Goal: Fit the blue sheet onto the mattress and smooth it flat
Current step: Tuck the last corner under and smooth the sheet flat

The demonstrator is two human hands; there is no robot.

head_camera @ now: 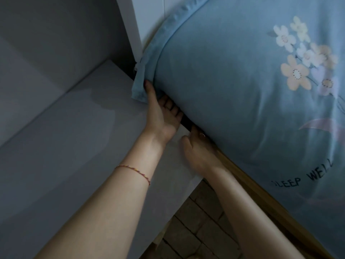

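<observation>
Under sheet (233, 86) corner, both hands (162, 116)

This is a bedroom in a home. A bed fills the view from one to five o'clock, its mattress wrapped in a blue sheet (233, 86) printed with flowers and "SLEEP WELL", on a wooden bed frame (261, 199). A white nightstand (74, 146) stands at nine o'clock, a tiled floor (196, 230) at six.
</observation>
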